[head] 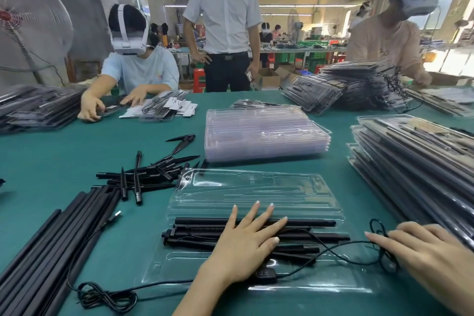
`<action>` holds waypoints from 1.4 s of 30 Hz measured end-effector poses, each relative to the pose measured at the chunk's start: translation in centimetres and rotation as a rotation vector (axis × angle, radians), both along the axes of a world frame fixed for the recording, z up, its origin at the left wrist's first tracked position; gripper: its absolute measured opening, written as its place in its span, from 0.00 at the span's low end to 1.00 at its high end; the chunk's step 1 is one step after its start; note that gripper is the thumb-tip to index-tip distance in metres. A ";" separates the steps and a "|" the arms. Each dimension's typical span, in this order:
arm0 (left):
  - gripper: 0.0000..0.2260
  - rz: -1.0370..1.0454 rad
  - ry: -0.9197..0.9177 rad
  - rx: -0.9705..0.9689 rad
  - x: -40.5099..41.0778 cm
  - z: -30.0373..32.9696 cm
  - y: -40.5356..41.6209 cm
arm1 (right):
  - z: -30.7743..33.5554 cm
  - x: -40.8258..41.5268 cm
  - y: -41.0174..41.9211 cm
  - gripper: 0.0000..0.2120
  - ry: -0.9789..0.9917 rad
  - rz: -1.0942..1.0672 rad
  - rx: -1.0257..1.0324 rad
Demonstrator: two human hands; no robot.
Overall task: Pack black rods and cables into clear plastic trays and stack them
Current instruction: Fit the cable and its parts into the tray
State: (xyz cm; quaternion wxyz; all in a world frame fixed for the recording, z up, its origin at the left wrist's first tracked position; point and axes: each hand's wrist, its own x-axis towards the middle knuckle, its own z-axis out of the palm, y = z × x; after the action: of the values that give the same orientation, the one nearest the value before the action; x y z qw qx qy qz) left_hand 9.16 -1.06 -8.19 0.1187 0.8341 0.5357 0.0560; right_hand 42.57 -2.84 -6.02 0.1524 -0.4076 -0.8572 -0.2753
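Note:
A clear plastic tray [256, 187] lies open on the green table in front of me. Several black rods [307, 223] lie across its near half. My left hand [246, 246] presses flat on those rods with its fingers spread. A thin black cable [341, 244] with an inline switch [264, 273] runs over the tray to the right. My right hand [431, 256] rests at the tray's right edge, its fingers on the cable's looped end [382, 233]; whether it pinches the cable is unclear.
Long black rods [51, 238] lie at my left, with a pile of short black spikes [148, 174] beyond them. A stack of empty clear trays [264, 133] stands behind. Packed trays [415, 161] are piled at right. Three other people work or stand across the table.

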 end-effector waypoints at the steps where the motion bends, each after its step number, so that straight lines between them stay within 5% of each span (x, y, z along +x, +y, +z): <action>1: 0.19 0.001 0.004 0.005 0.0 0.0 -0.1 | 0.2 0.0 0.0 0.21 -0.026 0.003 -0.032; 5: 0.20 0.012 0.010 0.022 0.1 -0.2 -0.2 | 1.1 -0.5 -0.6 0.23 0.062 0.008 -0.147; 9: 0.18 0.003 -0.024 0.015 0.2 -0.3 -0.3 | 2.3 -1.7 -1.1 0.25 0.374 0.060 -0.291; 12: 0.16 0.006 -0.066 -0.011 0.2 -0.1 -0.2 | 2.9 -2.7 -1.3 0.07 0.659 0.059 -0.351; 16: 0.16 0.008 -0.164 0.001 0.5 0.3 -0.3 | 2.4 -4.3 -1.4 0.20 0.937 0.021 -0.393; 20: 0.27 -0.170 -0.280 0.092 1.0 1.0 -0.7 | 2.6 -5.5 -1.0 0.10 0.794 0.012 -0.330; 27: 0.29 -0.124 -0.095 0.167 1.3 0.5 -0.6 | 3.0 -5.9 -0.1 0.03 0.736 0.070 -0.416; 34: 0.27 -0.125 -0.065 0.242 1.3 0.4 -0.8 | 2.6 -4.8 -0.2 0.13 0.701 0.052 -0.373; 37: 0.24 -0.220 -0.053 0.423 1.3 0.9 -1.4 | 2.5 -4.7 -0.3 0.18 0.608 0.066 -0.376; 42: 0.22 -0.273 -0.124 0.337 1.2 1.1 -1.4 | 3.1 -4.6 1.2 0.13 0.430 0.150 -0.126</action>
State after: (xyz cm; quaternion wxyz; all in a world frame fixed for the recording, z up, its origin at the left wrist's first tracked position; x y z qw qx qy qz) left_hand 10.37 -2.42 -7.06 0.0167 0.9019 0.3926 0.1792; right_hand 37.92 -1.67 -2.89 0.3255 -0.4009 -0.8485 -0.1160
